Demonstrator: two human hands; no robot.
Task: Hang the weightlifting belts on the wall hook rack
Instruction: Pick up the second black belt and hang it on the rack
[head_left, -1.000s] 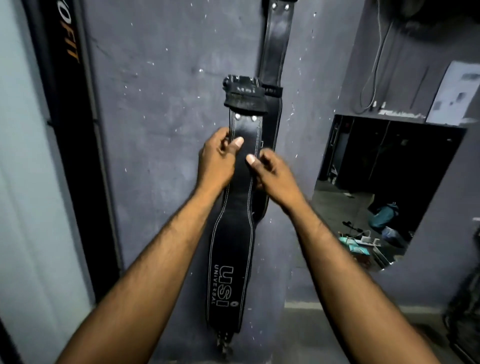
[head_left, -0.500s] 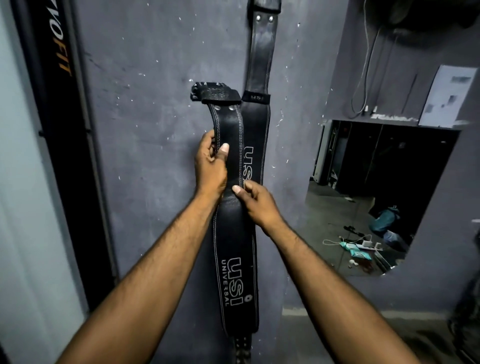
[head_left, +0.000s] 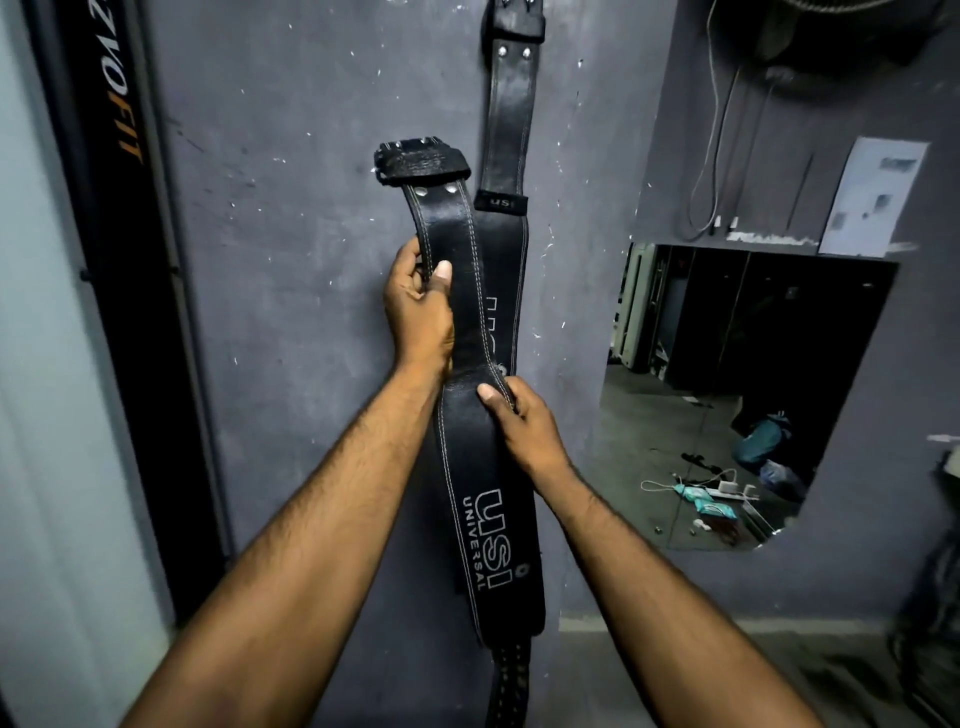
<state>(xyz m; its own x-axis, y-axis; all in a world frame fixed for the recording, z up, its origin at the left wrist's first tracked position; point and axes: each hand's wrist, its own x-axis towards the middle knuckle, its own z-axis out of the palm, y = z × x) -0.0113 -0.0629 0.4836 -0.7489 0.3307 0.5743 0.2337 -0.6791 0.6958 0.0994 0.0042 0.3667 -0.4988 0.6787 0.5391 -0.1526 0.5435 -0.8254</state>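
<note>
I hold a black leather weightlifting belt (head_left: 483, 499) with white stitching and "USI UNIVERSAL" lettering upright in front of the grey wall. My left hand (head_left: 418, 312) grips its narrow upper part, thumb on the front. Lower down, my right hand (head_left: 524, 421) pinches its right edge where it widens. The buckle end (head_left: 421, 166) sits at the top, tilted left. Behind it a second black belt (head_left: 509, 130) hangs flat on the wall from above the frame's top edge. The hook rack is out of view.
A dark vertical banner with orange lettering (head_left: 119, 208) stands at the left. At the right a mirror (head_left: 737, 395) reflects a cluttered floor. Cables (head_left: 711, 156) hang above it beside a white paper sheet (head_left: 878, 197). A pale skirting strip (head_left: 675, 623) runs along the floor.
The held belt has shifted left, off the hanging belt, and its buckle end now tilts left. My right hand has slid lower along the belt's edge. The view has tilted upward slightly.
</note>
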